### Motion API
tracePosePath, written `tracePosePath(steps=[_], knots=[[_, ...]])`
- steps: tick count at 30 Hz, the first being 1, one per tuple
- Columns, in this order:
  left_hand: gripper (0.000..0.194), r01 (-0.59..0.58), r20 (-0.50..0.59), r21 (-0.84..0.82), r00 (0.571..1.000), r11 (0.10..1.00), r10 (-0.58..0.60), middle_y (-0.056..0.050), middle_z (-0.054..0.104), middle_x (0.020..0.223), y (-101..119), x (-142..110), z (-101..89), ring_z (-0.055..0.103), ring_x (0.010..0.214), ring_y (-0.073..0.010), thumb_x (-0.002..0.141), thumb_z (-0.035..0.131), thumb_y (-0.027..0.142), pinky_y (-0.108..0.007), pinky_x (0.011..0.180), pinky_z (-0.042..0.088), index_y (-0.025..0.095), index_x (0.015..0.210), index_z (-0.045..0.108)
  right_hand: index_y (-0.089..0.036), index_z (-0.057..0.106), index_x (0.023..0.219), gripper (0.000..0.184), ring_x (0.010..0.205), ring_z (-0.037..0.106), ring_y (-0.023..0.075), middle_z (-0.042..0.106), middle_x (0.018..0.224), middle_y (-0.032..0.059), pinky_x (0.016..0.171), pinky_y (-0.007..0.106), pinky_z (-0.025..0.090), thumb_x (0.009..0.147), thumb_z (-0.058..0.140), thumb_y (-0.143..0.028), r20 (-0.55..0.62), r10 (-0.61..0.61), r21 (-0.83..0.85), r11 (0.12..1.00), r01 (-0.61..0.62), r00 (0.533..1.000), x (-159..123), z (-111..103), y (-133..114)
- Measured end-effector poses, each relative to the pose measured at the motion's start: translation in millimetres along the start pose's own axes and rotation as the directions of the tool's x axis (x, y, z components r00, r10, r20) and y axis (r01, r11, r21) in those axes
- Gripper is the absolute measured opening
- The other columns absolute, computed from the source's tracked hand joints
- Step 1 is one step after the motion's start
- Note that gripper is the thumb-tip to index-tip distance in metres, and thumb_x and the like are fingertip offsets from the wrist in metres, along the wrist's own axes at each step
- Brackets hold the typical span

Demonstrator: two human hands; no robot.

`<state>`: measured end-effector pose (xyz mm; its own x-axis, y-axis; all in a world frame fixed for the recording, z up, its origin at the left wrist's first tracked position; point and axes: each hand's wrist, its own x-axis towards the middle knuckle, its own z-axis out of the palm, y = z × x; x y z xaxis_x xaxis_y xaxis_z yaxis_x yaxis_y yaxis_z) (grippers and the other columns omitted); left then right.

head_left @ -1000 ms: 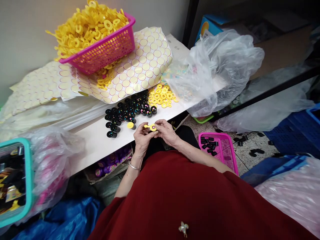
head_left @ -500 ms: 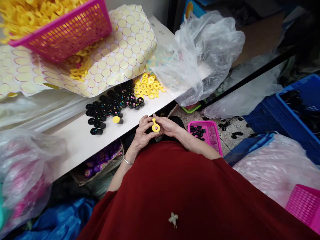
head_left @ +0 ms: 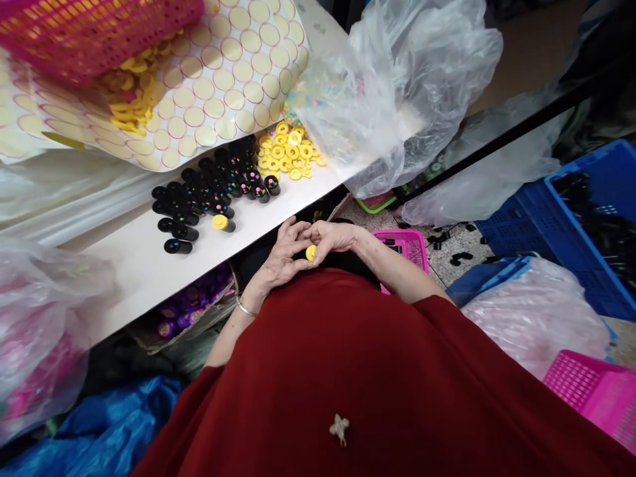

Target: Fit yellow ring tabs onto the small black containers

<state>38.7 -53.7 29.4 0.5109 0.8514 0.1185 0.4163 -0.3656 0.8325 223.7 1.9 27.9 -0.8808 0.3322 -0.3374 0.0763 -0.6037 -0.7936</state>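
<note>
My left hand (head_left: 284,257) and my right hand (head_left: 336,240) meet in front of my body, at the edge of the white table. Between their fingertips they grip a small yellow plastic cap (head_left: 311,252); much of it is covered by the right thumb and fingers. Close by on the table stand several black cylinders (head_left: 177,246) with coloured specks on top. One cylinder, a little apart, carries a yellow cap (head_left: 219,222). Behind them lies a heap of yellow rings with tabs (head_left: 289,151).
A pink basket (head_left: 99,40) rests on a sheet of round stickers (head_left: 223,79). Clear plastic bags (head_left: 427,86) cover the table's right end. Below stand a pink basket of black parts (head_left: 415,248) and a blue crate (head_left: 527,218). Purple items (head_left: 186,308) sit under the table.
The yellow piece showed its disc and small ring; now only a round end shows. My right hand has turned over it, thumb on top. The view has shifted slightly.
</note>
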Motion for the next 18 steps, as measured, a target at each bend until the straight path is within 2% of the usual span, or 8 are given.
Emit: tracePosePath(steps=[4,8,14,18], knots=[[0.047,-0.015,0.047,0.084,0.999,0.996,0.012,-0.011,0.049,0.131,-3,-1,4.3,0.022,0.136,-0.0349,0.075,0.059,0.062,-0.056,0.113,0.019,0.022,0.096,0.073,-0.011,0.064,0.08,0.036,0.064,0.061,0.0089,0.064,0.07,-0.0034,0.058,0.02,0.053,0.048,0.079,-0.013,-0.007,-0.006,-0.028,1.0,0.005,1.0,2,4,9],[0.045,-0.058,0.073,0.129,0.996,0.99,0.049,-0.012,0.047,0.134,-7,-5,11.7,0.02,0.137,-0.0359,0.078,0.058,0.059,-0.057,0.112,0.021,0.021,0.098,0.072,-0.012,0.063,0.083,0.04,0.064,0.062,0.0094,0.066,0.072,-0.002,0.06,0.02,0.052,0.046,0.08,-0.015,-0.012,-0.039,0.014,0.999,0.04,0.999,2,11,23],[0.039,-0.1,0.075,0.038,0.992,0.994,0.097,-0.012,0.051,0.131,-9,-7,18.2,0.022,0.136,-0.0358,0.076,0.064,0.054,-0.059,0.109,0.025,0.023,0.098,0.073,-0.011,0.063,0.076,0.028,0.053,0.054,0.0053,0.062,0.061,-0.0053,0.053,0.018,0.044,0.054,0.077,-0.02,0.006,-0.056,-0.016,0.998,0.056,0.998,-7,8,37],[0.041,-0.049,0.098,-0.01,0.994,0.999,0.049,-0.011,0.052,0.129,-5,-3,15.2,0.023,0.136,-0.0349,0.073,0.064,0.058,-0.058,0.111,0.023,0.024,0.095,0.073,-0.011,0.062,0.073,0.028,0.055,0.054,0.0054,0.062,0.062,-0.0062,0.056,0.018,0.044,0.052,0.077,-0.019,0.002,-0.113,-0.058,0.992,0.113,0.994,-12,8,33]])
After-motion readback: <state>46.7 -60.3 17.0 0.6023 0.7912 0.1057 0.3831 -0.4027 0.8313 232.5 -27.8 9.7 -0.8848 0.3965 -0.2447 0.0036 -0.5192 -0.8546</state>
